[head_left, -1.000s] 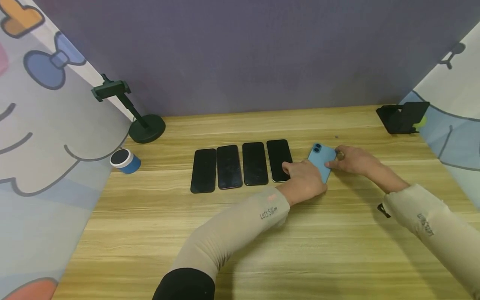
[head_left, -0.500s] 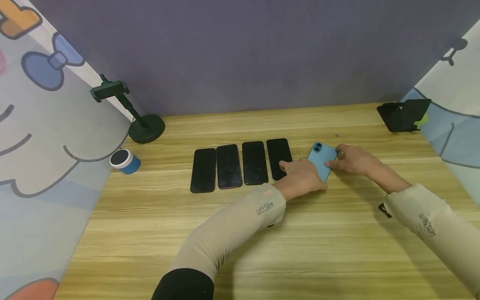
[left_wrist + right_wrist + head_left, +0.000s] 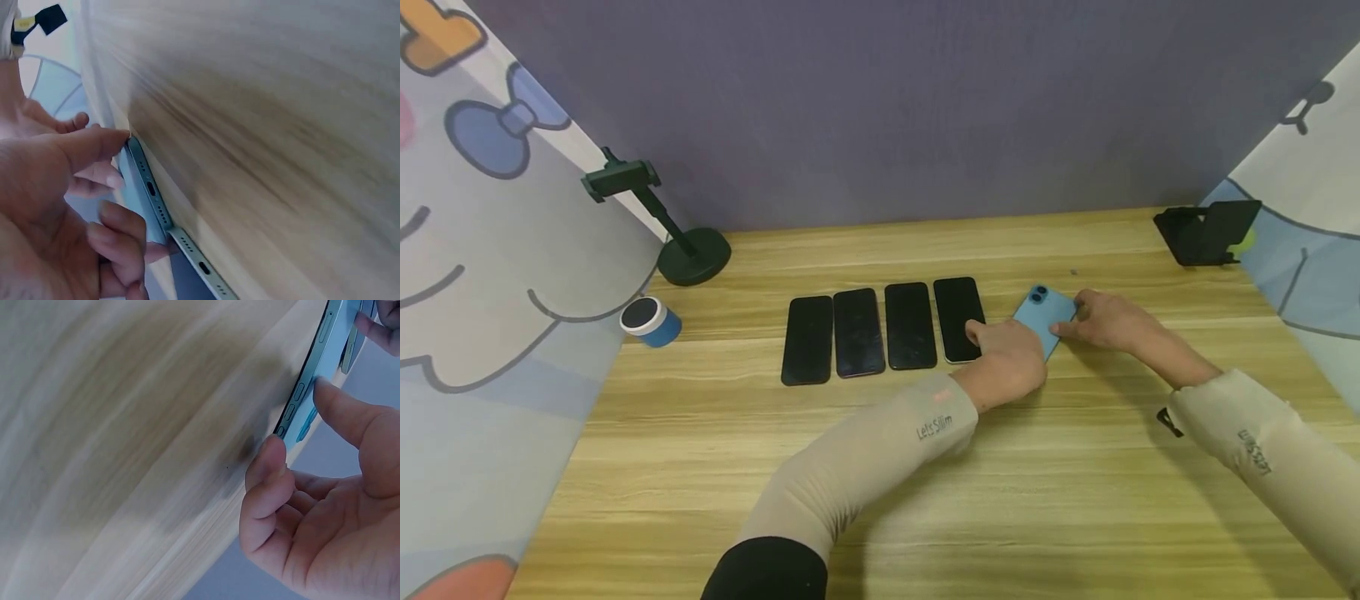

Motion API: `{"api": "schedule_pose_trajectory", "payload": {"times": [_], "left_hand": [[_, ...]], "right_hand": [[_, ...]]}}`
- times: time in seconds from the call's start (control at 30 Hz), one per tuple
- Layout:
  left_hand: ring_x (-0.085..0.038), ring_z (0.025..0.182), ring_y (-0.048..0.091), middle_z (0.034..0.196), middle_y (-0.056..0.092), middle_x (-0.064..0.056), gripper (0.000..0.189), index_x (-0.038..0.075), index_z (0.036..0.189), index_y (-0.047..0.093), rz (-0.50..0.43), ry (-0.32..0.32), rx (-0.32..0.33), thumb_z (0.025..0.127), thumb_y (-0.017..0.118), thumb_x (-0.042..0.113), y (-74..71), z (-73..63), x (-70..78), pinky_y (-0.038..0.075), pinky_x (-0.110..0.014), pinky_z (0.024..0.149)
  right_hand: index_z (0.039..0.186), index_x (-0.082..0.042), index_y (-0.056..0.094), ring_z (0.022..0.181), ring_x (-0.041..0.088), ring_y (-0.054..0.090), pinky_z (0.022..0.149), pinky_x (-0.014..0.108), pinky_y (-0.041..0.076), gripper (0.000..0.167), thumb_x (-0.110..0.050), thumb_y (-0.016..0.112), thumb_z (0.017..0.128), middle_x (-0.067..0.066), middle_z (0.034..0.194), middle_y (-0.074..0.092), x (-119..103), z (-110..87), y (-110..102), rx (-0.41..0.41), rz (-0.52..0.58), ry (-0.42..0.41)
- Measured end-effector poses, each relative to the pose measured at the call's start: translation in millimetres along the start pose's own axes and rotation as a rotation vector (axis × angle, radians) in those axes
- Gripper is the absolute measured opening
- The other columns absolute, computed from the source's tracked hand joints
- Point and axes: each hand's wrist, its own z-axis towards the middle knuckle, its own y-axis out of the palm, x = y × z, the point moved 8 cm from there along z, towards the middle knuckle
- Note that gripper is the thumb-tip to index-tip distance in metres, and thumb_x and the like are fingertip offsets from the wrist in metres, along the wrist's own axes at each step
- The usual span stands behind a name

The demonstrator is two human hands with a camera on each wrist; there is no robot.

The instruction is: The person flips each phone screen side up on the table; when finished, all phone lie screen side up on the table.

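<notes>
A light-blue smartphone (image 3: pixel 1043 318) lies back up at a slant on the wooden table, its twin camera toward the far end. My left hand (image 3: pixel 1009 360) covers its near left part; in the left wrist view the thumb (image 3: pixel 103 147) touches a bottom corner, and the other fingers curl by the opposite side. At the far right corner my right hand (image 3: pixel 1108 321) pinches it, with a thumb (image 3: pixel 347 412) on the back and a curled finger at the edge. Left of it lies a black-screened smartphone (image 3: pixel 955 308), face up and partly behind the left hand.
More black smartphones (image 3: pixel 910 325) lie face up in a row to the left. A dark green phone stand (image 3: pixel 694 257) is at the back left, near a blue-and-white round tub (image 3: pixel 658 325). A black folding stand (image 3: pixel 1206 233) occupies the back right corner.
The blue smartphone has turned slightly clockwise, its near end shifting a little left. My left hand has moved slightly left with it; the right hand stays nearly in place.
</notes>
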Motion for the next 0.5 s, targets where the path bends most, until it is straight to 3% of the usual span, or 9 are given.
{"api": "schedule_pose_trajectory", "payload": {"times": [0.23,0.5], "left_hand": [[-0.014,0.089,0.058,0.129,0.055,0.013,0.059,0.029,0.127,0.061,-0.088,0.047,-0.052,0.085,0.062,0.071,-0.8,5.2,-7.7,0.041,-0.040,0.083],[-0.013,0.086,0.058,0.124,0.059,0.006,0.047,0.025,0.106,0.069,-0.200,0.102,-0.030,0.083,0.067,0.066,0.2,7.0,-15.7,0.042,-0.044,0.088]], "right_hand": [[0.131,0.022,0.040,0.110,0.056,0.057,0.085,0.061,0.049,0.079,-0.047,0.060,0.097,0.045,0.127,0.051,-1.1,-0.4,-1.0,0.005,-0.002,0.002],[0.126,0.023,0.043,0.094,0.043,0.062,0.077,0.053,0.051,0.075,-0.044,0.060,0.097,0.040,0.115,0.058,-2.6,1.6,0.8,0.023,0.004,-0.008]]}}
